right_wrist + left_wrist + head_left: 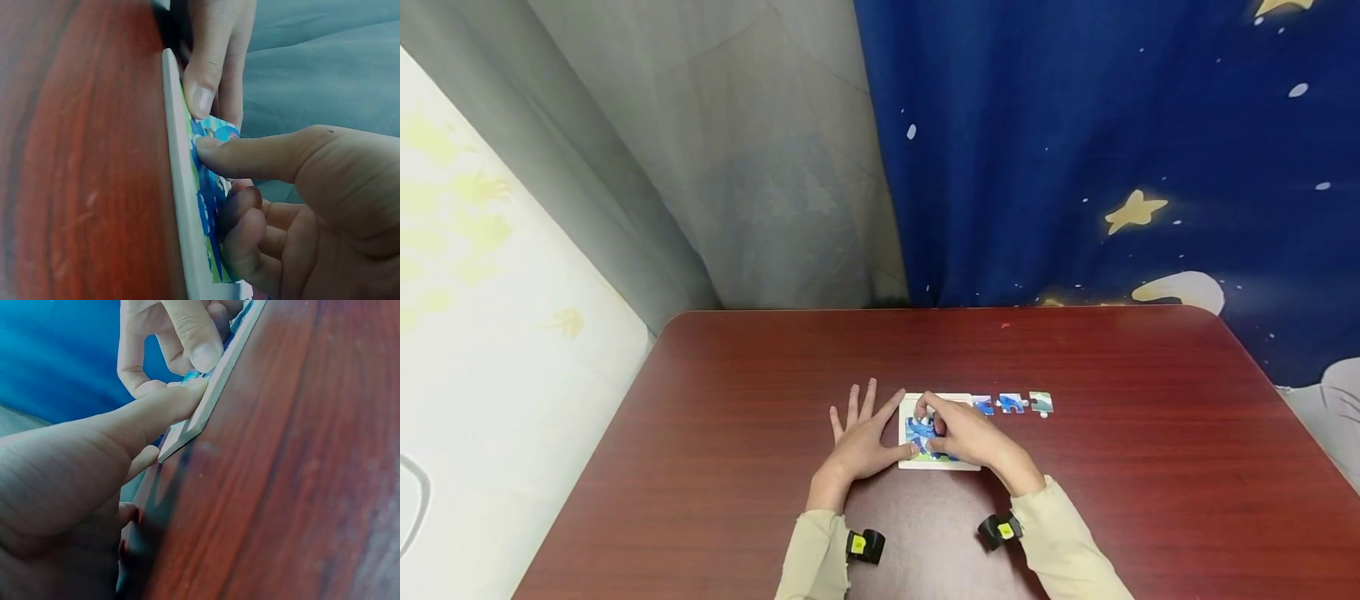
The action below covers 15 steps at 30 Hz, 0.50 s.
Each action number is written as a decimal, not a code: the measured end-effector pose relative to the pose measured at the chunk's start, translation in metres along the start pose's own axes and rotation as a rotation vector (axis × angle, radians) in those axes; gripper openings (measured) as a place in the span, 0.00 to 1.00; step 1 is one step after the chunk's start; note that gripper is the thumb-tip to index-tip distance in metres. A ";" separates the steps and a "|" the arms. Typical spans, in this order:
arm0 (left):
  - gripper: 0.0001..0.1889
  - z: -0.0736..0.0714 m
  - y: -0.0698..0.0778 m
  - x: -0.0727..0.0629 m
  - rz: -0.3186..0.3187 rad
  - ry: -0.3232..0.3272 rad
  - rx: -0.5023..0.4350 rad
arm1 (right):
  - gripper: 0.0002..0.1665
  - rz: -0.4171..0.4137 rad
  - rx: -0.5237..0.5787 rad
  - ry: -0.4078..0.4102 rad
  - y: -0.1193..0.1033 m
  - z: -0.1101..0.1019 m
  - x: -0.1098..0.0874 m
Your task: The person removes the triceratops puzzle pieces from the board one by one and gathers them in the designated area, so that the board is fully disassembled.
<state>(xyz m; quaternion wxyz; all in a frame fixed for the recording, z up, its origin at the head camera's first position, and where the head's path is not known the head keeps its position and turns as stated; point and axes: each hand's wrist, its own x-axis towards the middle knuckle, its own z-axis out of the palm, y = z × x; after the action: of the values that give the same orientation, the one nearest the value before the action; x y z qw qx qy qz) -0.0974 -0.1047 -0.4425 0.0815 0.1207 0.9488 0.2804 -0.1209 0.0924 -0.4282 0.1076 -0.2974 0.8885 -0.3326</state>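
A small jigsaw puzzle [917, 433] with blue and green pictured pieces lies in a pale, flat frame [938, 466]. My left hand [861, 446] has its fingers spread on the table left of the frame, and its thumb presses the frame's near left corner area. Over the puzzle, my right hand [966, 432] has its fingers bent; its thumb and fingertips are on a puzzle piece [226, 131] at the left side. That piece looks tilted up in the right wrist view. The palm hides much of the puzzle's right half.
To the right of the frame three loose puzzle pieces lie in a row: a blue one [982, 405] at the frame's edge, another blue one [1012, 403] and a greenish one [1041, 403]. They rest on the reddish-brown table [760, 375]. Curtains [1037, 167] hang behind.
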 end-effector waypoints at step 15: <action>0.43 0.000 -0.001 0.000 0.009 0.010 0.008 | 0.19 -0.047 -0.124 0.148 -0.006 0.007 -0.004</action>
<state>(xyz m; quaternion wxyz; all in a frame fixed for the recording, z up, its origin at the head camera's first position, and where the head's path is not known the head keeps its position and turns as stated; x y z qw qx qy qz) -0.0974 -0.1051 -0.4433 0.0748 0.1241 0.9498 0.2775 -0.1126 0.0875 -0.4297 0.0152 -0.2990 0.9056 -0.3006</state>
